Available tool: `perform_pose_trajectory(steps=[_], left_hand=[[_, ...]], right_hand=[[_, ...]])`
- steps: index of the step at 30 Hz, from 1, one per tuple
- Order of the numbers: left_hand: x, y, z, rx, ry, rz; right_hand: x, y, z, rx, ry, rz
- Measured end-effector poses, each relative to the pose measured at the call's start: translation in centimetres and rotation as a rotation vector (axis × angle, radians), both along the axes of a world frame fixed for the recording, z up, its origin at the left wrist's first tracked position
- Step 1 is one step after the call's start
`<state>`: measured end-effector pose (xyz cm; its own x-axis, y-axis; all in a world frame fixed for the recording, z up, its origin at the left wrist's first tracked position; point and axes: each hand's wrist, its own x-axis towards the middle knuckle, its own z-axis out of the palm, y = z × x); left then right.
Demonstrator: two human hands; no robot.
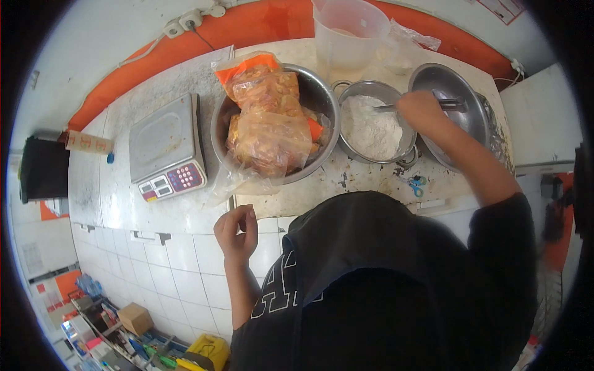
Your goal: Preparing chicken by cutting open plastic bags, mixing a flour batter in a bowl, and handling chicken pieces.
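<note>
My right hand point(423, 112) grips a long metal utensil point(455, 101) that looks like tongs. One end reaches into white flour point(375, 131) in a steel pot point(351, 154); the other sticks out over an oval steel bowl point(443, 75) on the right. Loosely curled, my left hand point(237, 230) hangs by the table's front edge, with nothing visible in it. Closest to it is a large round steel bowl point(330, 127), heaped with clear plastic bags point(269, 120) of orange, sauce-coated pieces, perhaps marinated meat.
A digital scale point(162, 139) stands on the table's left part. Behind the pot are a translucent pitcher point(348, 40) and a crumpled plastic bag point(405, 48). Blue-handled scissors point(417, 185) lie near the front edge. A printed cup point(90, 142) lies on its side at far left.
</note>
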<state>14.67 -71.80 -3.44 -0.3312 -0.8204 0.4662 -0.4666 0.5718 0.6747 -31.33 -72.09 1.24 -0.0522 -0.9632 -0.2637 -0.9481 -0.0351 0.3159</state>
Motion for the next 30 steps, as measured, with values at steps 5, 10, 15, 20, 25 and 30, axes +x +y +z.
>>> perform_pose_trajectory(steps=[5, 10, 15, 20, 25, 30], left_hand=[[-1.9, 3.0, 0.1, 0.016, -0.032, 0.105], [-6.0, 3.7, 1.4, -0.035, -0.119, 0.044], [-10.3, 2.6, 4.8, -0.081, -0.154, -0.1], [-15.9, -0.9, 7.6, 0.186, 0.026, -0.145], [-26.5, -7.7, 6.9, 0.515, 0.159, -0.405], [-36.1, -11.7, 5.2, 0.863, 0.168, -0.361]], right_hand=[[1.3, 1.1, 0.7, 0.194, 0.133, 0.095], [0.1, 0.8, -2.4, 0.105, -0.134, 0.192], [-2.8, 0.4, -3.8, -0.046, -0.093, 0.059], [-2.4, 2.3, -1.6, 0.105, -0.017, 0.124], [-3.1, 0.2, -2.3, 0.067, -0.181, 0.154], [-3.7, 0.7, -2.9, -0.112, -0.128, 0.005]])
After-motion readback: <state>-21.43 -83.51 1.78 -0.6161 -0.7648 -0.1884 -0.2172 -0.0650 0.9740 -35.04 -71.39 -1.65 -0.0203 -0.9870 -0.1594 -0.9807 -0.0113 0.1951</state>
